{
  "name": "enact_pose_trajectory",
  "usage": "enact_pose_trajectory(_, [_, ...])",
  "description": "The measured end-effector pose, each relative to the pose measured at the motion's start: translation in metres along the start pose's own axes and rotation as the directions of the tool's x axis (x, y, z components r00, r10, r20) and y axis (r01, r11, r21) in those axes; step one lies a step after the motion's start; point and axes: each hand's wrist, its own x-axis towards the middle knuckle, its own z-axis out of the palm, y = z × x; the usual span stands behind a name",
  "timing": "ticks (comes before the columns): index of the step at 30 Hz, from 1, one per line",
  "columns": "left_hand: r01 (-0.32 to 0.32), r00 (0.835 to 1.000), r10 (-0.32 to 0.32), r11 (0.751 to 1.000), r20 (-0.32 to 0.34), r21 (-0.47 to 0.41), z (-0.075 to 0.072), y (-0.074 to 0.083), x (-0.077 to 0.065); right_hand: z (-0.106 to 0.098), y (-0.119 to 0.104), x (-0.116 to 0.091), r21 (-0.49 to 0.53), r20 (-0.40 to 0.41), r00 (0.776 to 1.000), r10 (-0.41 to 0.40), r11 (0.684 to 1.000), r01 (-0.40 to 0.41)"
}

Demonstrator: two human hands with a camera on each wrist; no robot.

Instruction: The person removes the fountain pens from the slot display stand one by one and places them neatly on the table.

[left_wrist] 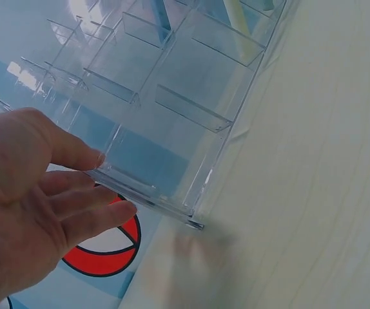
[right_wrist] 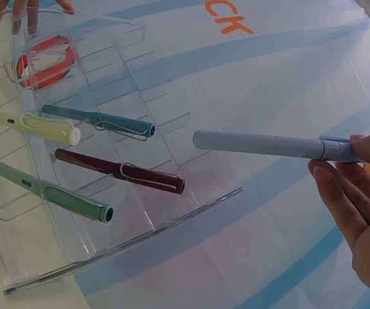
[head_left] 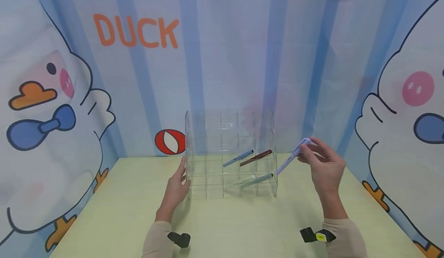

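A clear acrylic pen rack [head_left: 188, 150] with many compartments stands on the table. My left hand [head_left: 176, 186] holds its left side wall, thumb at the edge and fingers along the outer face. To the right of the rack, my right hand [head_left: 326, 167] pinches a lavender pen [head_left: 292, 157] by its capped end; the other end points down-left towards the rack's right wall. Inside the rack lie a blue pen [head_left: 238, 158], a maroon pen [head_left: 256, 157], a green pen [head_left: 258, 180] and a pale yellow pen [right_wrist: 37, 125], each in a compartment with its clip end outward.
The pale yellow table [head_left: 243, 227] reaches back to a striped blue backdrop [head_left: 229, 57] printed with ducks and lettering. A red printed ball [head_left: 160, 142] shows on the backdrop behind the rack's left side. Dark straps [head_left: 179, 239] sit at both wrists.
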Motion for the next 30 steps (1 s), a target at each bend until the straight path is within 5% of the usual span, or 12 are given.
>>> enact_pose_trajectory(13, [-0.043,0.999,0.041,0.997,0.027,0.07,0.002,0.001,0.003,0.011,0.002,-0.005,-0.032,0.051,0.996,0.068,0.997,-0.066])
enact_pose_trajectory(30, [0.009,0.999,-0.011,0.999,0.041,0.044,0.002,0.0,0.001,0.022,0.009,-0.014,-0.025,0.139,0.985,0.106,0.994,-0.104])
